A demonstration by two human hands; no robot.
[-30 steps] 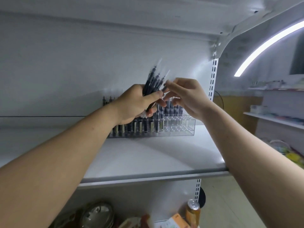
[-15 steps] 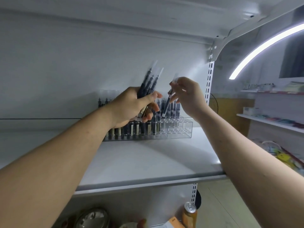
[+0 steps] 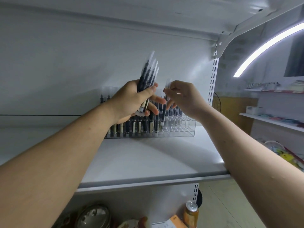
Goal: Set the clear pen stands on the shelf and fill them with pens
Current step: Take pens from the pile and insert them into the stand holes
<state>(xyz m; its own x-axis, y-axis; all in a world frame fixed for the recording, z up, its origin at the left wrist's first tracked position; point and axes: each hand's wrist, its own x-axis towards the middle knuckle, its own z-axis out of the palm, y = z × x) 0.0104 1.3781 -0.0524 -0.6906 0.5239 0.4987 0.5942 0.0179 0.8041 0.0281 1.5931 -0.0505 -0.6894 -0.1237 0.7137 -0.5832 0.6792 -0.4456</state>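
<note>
**Q:** So, how far along is the filling?

**A:** Partly done, by my reading. One clear pen stand (image 3: 179, 127) sits at the back of the shelf (image 3: 148, 162). Its left and middle slots hold dark pens (image 3: 144, 125) upright, and its right-hand slots are bare.

**Q:** And the hands?

**A:** The left hand (image 3: 131, 101) wraps fingers and thumb round a bundle of pens (image 3: 148, 71), raised just above the stand. The right hand (image 3: 184, 97) pinches a single pen (image 3: 163, 112), tip lowered towards a slot beside the filled ones. Whether more stands are to come, I cannot tell.

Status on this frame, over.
Left hand grips pen bundle. Right hand pinches single pen, tip at clear stand. Right-end slots empty; nothing blocking.
</note>
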